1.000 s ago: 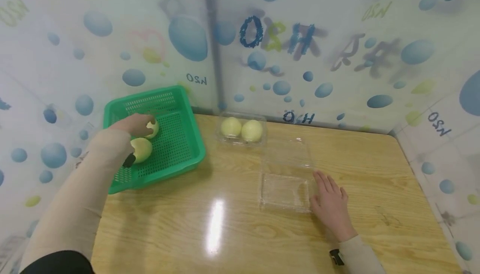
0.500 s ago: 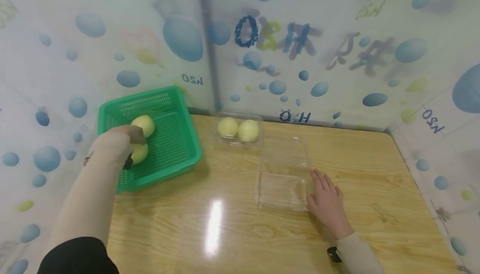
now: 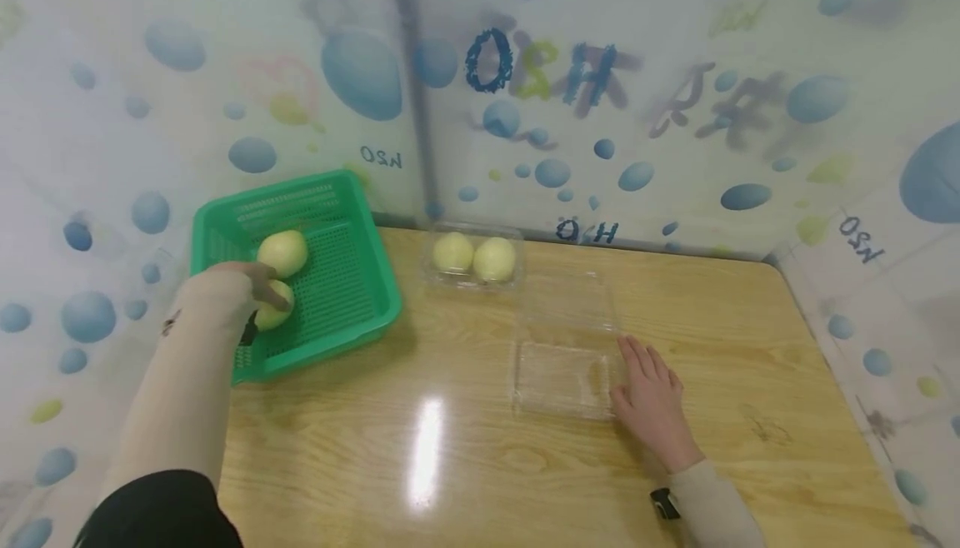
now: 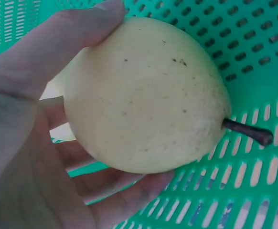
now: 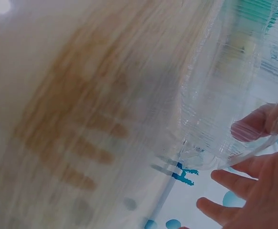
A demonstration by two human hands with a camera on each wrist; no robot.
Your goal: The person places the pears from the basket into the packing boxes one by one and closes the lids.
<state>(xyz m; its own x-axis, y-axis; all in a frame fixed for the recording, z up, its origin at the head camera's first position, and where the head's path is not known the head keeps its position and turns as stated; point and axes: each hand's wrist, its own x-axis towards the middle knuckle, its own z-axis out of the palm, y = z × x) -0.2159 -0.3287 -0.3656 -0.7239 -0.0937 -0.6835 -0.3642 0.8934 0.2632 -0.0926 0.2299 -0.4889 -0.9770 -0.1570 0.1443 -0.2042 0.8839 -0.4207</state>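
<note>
My left hand (image 3: pixel 253 283) reaches into a green plastic basket (image 3: pixel 337 281) and grips a pale yellow pear (image 4: pixel 148 105), thumb on one side and fingers curled under the other. The pear's dark stem sticks out away from the palm. Just behind it in the basket lies a second pear (image 3: pixel 283 253). On the table, my right hand (image 3: pixel 654 406) rests against the right side of a clear plastic clamshell box (image 3: pixel 564 381) with its lid folded back. In the right wrist view the thumb (image 5: pixel 251 128) shows through the plastic, and the fingers stretch out along its edge.
A clear box (image 3: pixel 472 283) holding two pears (image 3: pixel 453 253) stands at the back of the wooden table (image 3: pixel 337 448), against the wall (image 3: pixel 637 73) printed with blue drops. The basket sits at the table's left, close to the wall there.
My left hand has moved from the farther pear to the nearer one and now grips it; the farther pear lies uncovered. My right hand stays at the clamshell box.
</note>
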